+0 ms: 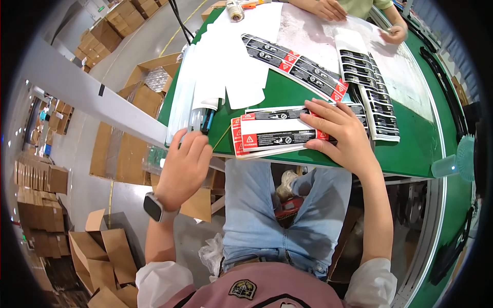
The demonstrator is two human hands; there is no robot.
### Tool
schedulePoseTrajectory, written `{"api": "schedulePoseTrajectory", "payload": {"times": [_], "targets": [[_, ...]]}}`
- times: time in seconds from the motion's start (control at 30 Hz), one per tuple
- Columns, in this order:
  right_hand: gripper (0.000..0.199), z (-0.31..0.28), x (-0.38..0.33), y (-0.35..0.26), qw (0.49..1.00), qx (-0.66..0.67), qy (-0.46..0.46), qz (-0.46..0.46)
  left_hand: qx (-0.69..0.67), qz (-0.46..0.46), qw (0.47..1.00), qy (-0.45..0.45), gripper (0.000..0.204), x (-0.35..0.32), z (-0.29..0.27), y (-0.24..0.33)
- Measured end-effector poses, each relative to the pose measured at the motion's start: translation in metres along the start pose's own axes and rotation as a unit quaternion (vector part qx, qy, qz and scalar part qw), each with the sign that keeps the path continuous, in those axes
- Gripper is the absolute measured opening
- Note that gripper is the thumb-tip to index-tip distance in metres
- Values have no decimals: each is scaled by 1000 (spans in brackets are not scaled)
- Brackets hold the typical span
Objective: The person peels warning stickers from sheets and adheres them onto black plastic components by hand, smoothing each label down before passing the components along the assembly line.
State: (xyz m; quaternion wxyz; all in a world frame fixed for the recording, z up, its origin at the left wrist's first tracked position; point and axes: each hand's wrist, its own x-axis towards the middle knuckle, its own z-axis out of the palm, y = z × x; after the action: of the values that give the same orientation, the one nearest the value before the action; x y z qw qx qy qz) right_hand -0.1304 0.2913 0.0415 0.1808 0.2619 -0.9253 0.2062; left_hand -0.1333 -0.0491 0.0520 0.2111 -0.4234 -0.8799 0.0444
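My right hand (pixel 339 132) lies flat on the right part of a stack of warning label sheets (pixel 277 128) at the table's near edge, its fingers spread. The top sheets are black, white and red. Further left, my left hand (pixel 186 161) has its fingers curled at the near end of a pile of clear plastic sleeves (pixel 182 105). What those fingertips pinch, if anything, is hidden. Dark-and-blue slim objects (pixel 207 120) show beside that hand. A strip of black-and-red labels (pixel 295 66) lies beyond the stack, and a fanned pile of black labels (pixel 370 87) sits to its right.
White paper sheets (pixel 241 66) cover the far left of the green table (pixel 411 154). Across it are a co-worker's hands (pixel 331 9). A translucent blue-green fan-like object (pixel 454 160) stands at the right edge. Cardboard boxes (pixel 105 256) and a white post (pixel 97 95) are at left.
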Motion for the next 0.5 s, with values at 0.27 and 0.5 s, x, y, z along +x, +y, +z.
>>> {"api": "schedulePoseTrajectory", "payload": {"times": [0.27, 0.5], "targets": [[47, -6, 6, -4, 998, 31, 8, -53, -166, -174, 968, 77, 14, 15, -13, 10], [32, -11, -8, -24, 996, 36, 81, -25, -340, 59, 936, 66, 29, 99, 1, 34]]}}
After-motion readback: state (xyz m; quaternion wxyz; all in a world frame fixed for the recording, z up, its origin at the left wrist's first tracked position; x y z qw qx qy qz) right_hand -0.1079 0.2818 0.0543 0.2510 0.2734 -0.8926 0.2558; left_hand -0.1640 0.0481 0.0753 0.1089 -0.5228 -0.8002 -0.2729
